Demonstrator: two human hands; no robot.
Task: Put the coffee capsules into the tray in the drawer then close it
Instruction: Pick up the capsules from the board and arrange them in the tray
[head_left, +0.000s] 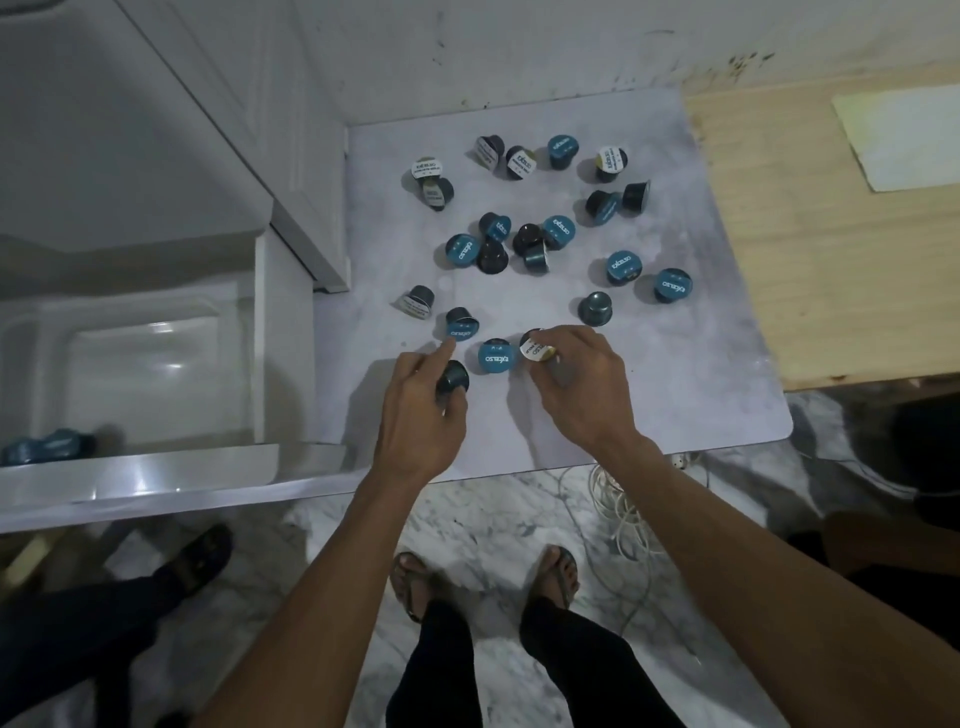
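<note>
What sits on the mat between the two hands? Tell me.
In the head view, one blue-lidded capsule sits between the left hand and the right hand, each already gripping a capsule of its own.

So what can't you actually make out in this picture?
Head view only:
- Capsule under the right hand: mostly covered by fingers; its white label is too small to read.
- Capsules in the drawer tray: blurred, half behind the drawer front, so uncountable.
- Dark capsule in the left hand: lid hidden.

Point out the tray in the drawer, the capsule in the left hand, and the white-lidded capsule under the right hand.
tray (156, 364), head view, bare floor.
dark capsule (453, 376), head view, rounded base.
white-lidded capsule (535, 349), head view, foil lid.
</note>
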